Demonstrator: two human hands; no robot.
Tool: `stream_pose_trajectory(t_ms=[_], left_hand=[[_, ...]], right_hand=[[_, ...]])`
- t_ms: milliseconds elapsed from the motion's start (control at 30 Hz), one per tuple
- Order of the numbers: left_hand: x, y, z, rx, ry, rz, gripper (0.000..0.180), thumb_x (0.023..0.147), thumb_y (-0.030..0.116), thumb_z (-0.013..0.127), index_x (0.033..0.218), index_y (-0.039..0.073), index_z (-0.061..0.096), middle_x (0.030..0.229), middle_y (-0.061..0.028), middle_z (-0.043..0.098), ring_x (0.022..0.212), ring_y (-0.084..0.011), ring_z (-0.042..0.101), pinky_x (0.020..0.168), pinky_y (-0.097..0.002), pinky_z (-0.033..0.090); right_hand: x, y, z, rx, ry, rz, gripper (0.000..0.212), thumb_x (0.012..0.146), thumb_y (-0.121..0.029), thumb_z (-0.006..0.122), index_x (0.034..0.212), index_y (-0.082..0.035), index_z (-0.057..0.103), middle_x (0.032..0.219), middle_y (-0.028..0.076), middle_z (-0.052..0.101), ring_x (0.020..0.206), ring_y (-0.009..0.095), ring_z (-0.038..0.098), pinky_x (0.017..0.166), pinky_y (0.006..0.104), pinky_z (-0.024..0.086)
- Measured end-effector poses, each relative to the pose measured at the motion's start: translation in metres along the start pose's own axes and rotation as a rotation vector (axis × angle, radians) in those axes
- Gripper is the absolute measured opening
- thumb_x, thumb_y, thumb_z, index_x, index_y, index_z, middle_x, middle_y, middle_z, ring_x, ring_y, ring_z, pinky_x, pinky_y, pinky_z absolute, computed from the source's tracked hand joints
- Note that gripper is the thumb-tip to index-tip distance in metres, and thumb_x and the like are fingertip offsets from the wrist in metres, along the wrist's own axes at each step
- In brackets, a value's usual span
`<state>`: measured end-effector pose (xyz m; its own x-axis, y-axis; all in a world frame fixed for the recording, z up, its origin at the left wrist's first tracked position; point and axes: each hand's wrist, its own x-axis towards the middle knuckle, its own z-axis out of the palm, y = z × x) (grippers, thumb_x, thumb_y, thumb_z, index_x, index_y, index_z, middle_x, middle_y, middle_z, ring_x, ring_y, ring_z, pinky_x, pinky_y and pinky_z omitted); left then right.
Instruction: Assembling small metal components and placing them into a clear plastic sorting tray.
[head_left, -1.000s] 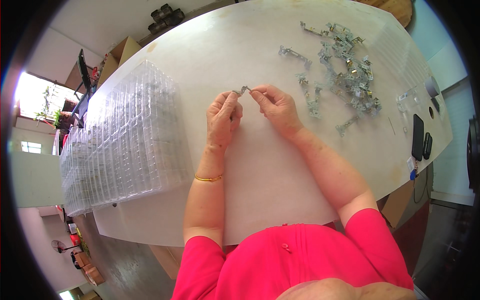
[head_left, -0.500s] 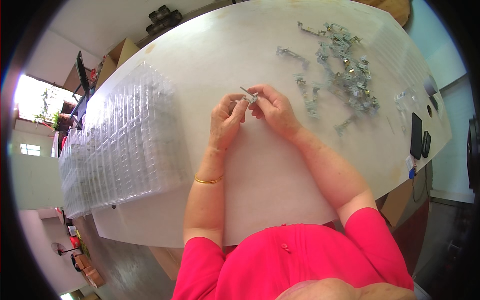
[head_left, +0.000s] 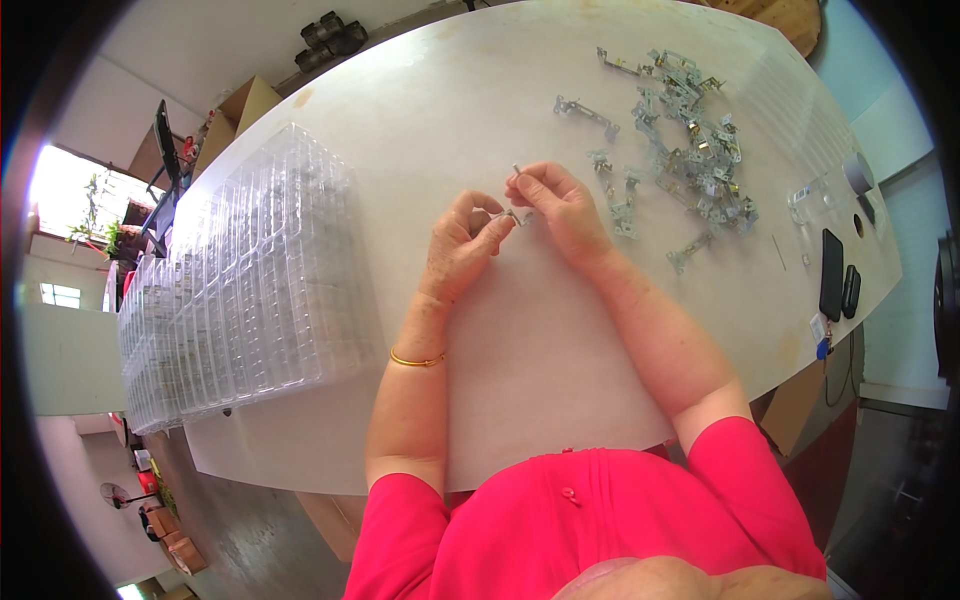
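Observation:
Over the middle of the table, my left hand [head_left: 462, 248] pinches a small metal part [head_left: 520, 217] between thumb and fingers; the hand covers much of it. Close beside it on the right, my right hand [head_left: 565, 208] is closed around a thin grey rod [head_left: 516, 169], whose tip sticks out above the fingertips. Whether the rod and the metal part touch is hidden by my fingers. To the right of my hands lies a loose pile of metal brackets [head_left: 700, 150], some with brass-coloured pieces. One bracket [head_left: 587, 113] lies apart at the pile's left.
A stack of clear plastic trays [head_left: 270, 270] fills the table's left side. At the right edge are a black phone [head_left: 831, 275], a smaller black object [head_left: 851, 290], a clear plastic container [head_left: 802, 203] and a roll of tape [head_left: 857, 173]. A thin rod [head_left: 779, 253] lies near the phone.
My hands have drawn slightly apart. The right hand has shifted a little right, and the rod's tip, earlier slanting to the upper left, now points up. The left hand keeps its pinch.

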<state>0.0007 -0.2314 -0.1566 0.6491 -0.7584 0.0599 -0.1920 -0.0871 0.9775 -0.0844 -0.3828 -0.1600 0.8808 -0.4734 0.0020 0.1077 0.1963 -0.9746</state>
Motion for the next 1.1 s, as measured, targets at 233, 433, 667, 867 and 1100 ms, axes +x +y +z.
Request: stream_pose_trajectory(t_ms=[233, 433, 667, 867, 1100], left_hand=[[0.002, 0.004, -0.013, -0.429, 0.071, -0.165, 0.019, 0.098, 0.021, 0.059, 0.106, 0.003, 0.059, 0.07, -0.0042, 0.062, 0.044, -0.0045, 0.041, 0.041, -0.019, 0.026], [0.003, -0.001, -0.017, -0.47, 0.051, -0.174, 0.024, 0.1, 0.025, 0.055, 0.106, 0.002, 0.059, 0.071, -0.0077, 0.064, 0.043, -0.0074, 0.047, 0.039, -0.0199, 0.028], [0.004, -0.001, -0.023, -0.752, -0.1, -0.174, 0.032, 0.102, 0.024, 0.046, 0.114, -0.003, 0.059, 0.087, -0.019, 0.069, 0.051, -0.0197, 0.063, 0.046, -0.0271, 0.048], [0.003, -0.006, -0.014, -0.537, 0.002, 0.039, 0.036, 0.102, 0.016, 0.05, 0.133, -0.002, 0.052, 0.127, -0.0185, 0.061, 0.108, -0.0246, 0.066, 0.074, -0.0306, 0.057], [0.005, -0.006, -0.01, -0.448, 0.099, 0.069, 0.031, 0.105, 0.02, 0.05, 0.13, 0.005, 0.059, 0.133, -0.0098, 0.06, 0.125, -0.0218, 0.055, 0.09, -0.0346, 0.052]], right_hand=[[-0.005, 0.001, -0.001, 0.115, -0.095, -0.164, 0.007, 0.096, -0.013, 0.062, 0.096, -0.006, 0.066, 0.107, 0.003, 0.065, 0.102, 0.012, 0.057, 0.094, 0.0291, 0.045], [-0.007, 0.001, 0.004, -0.03, -0.143, -0.259, 0.006, 0.096, -0.01, 0.063, 0.096, -0.004, 0.066, 0.11, 0.004, 0.064, 0.102, 0.012, 0.057, 0.092, 0.0283, 0.046], [-0.004, 0.003, 0.001, 0.131, -0.093, -0.1, 0.006, 0.097, -0.009, 0.062, 0.096, -0.004, 0.067, 0.102, 0.004, 0.066, 0.095, 0.012, 0.061, 0.084, 0.0274, 0.052], [0.004, 0.011, -0.007, 0.543, -0.004, 0.052, 0.012, 0.1, -0.013, 0.058, 0.103, -0.004, 0.065, 0.103, 0.006, 0.065, 0.098, 0.015, 0.062, 0.092, 0.0318, 0.052], [0.002, 0.008, 0.001, 0.437, -0.031, 0.083, 0.012, 0.099, -0.014, 0.06, 0.1, -0.003, 0.065, 0.101, 0.004, 0.066, 0.094, 0.014, 0.062, 0.091, 0.0298, 0.052]])
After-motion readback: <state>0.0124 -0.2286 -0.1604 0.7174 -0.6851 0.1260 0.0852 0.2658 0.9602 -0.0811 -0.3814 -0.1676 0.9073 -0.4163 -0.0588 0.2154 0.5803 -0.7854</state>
